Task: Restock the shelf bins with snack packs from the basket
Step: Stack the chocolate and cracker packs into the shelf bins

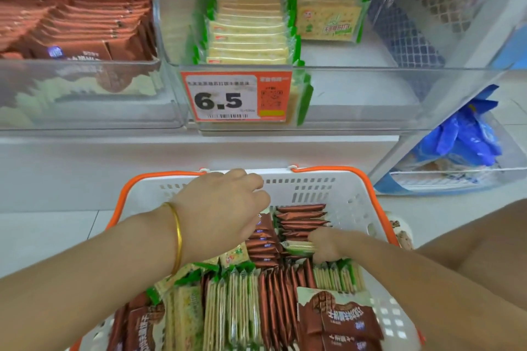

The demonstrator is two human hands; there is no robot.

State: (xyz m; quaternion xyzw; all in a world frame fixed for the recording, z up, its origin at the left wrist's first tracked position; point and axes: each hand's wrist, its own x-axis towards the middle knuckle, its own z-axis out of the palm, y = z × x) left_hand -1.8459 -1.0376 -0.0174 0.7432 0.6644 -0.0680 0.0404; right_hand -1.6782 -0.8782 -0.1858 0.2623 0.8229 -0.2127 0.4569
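Note:
A white basket [308, 188] with orange handles sits below the shelf, packed with brown snack packs [273, 302] and green-edged cracker packs [242, 302]. My left hand [225, 208] reaches down into the basket over brown packs, fingers curled; what they hold is hidden. My right hand [328, 245] grips a green-edged cracker pack [296, 248] deep in the basket. Above, a clear middle bin [356, 94] holds a row of green cracker packs [248, 28]. The clear left bin [85, 94] is full of brown packs [79, 17].
An orange price tag [236, 97] reading 6.5 hangs on the middle bin's front. The right half of that bin has bare floor. A lower bin [456, 179] at the right holds blue packs [462, 136]. White tiled floor surrounds the basket.

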